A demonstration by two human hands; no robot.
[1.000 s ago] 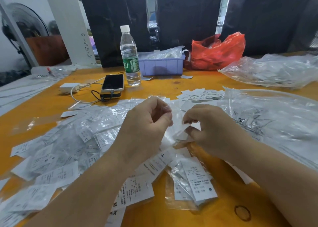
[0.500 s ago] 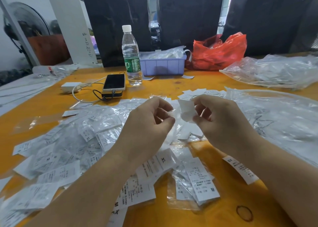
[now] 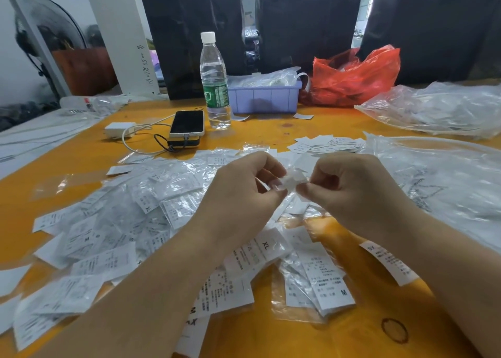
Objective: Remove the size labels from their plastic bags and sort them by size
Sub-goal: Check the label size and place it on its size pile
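Small crumpled bag (image 3: 293,180) pinched between left grip (image 3: 244,192) and right grip (image 3: 349,189): too crumpled and blurred to tell if a label is inside, or its size. Fingertips of both grips curl under, mostly hidden behind knuckles. Labels under the left forearm are covered; one below it reads only "M" and a partial "X", rest cut off. Label (image 3: 387,262) beside the right forearm is partly hidden by the arm. Print on the label heap (image 3: 108,222) left of the left grip too small to read. Big clear bag (image 3: 439,184) right of the right grip runs off the frame edge. Both forearms cut off at bottom.
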